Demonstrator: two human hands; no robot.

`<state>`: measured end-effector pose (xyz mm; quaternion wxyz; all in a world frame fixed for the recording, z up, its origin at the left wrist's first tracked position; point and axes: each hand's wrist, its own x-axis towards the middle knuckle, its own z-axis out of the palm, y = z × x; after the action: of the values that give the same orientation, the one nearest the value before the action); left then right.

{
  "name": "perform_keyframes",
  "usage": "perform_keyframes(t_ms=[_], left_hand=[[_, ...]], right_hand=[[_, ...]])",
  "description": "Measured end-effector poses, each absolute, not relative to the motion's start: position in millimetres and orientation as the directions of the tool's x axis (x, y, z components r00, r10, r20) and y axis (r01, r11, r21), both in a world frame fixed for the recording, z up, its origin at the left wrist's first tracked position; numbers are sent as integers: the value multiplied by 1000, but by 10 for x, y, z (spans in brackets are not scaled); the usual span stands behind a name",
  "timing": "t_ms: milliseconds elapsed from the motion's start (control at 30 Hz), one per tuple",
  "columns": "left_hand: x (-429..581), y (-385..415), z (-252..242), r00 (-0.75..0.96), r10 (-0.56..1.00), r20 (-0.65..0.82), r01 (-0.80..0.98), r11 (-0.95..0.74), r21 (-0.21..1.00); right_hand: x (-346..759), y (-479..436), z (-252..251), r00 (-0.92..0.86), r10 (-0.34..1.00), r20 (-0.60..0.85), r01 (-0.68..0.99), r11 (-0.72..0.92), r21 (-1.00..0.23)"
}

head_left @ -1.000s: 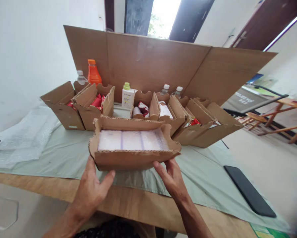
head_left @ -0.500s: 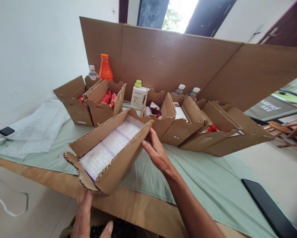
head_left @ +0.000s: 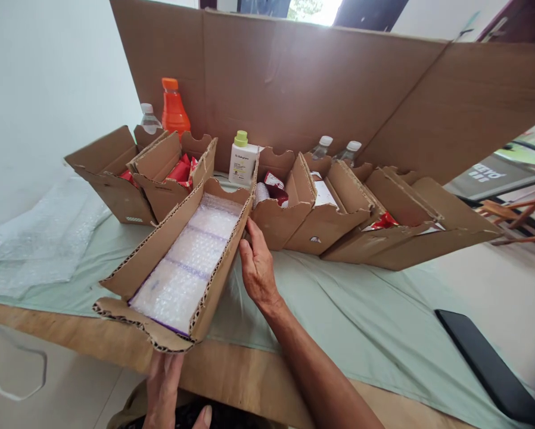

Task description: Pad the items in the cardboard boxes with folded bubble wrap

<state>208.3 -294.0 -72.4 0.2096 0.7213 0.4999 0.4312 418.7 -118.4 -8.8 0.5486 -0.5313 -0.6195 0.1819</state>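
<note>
A long open cardboard box (head_left: pixel 149 253) slants from the row of boxes toward the table's front edge. Inside lie bubble-wrapped packs (head_left: pixel 180 268) with purple edges. My right hand (head_left: pixel 259 268) is pressed along the box's right side near its far end, fingertips partly out of sight behind the wall. At the near end, my left hand (head_left: pixel 164 381) has its fingers against or beneath the front flap, with the thumb standing apart. Both hands hold the box between them; whether its base rests on the cloth is hidden.
Several cardboard boxes (head_left: pixel 325 223) with red and white packets stand behind. Beyond them are an orange bottle (head_left: pixel 174 110), a white bottle with a green cap (head_left: pixel 242 161) and a cardboard screen (head_left: pixel 294 71). Bubble wrap (head_left: pixel 48 232) lies left, a black slab (head_left: pixel 486 363) right.
The box has swung, its far end moving left and away toward the row. Both hands have moved with it. My view has tilted down slightly.
</note>
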Motion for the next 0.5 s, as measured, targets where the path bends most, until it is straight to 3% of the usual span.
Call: perform_keyframes(t_ms=[167,500], left_hand=[[2214,-2779,-689,196,924,328,468,-382,797],[2409,-2070,-480,350,871,345,496,-485,720]], right_hand=[[4217,-1182,-365,161,881,445,424,345,-837],[4304,-1190,-615,411,879,243,307,118,-944]])
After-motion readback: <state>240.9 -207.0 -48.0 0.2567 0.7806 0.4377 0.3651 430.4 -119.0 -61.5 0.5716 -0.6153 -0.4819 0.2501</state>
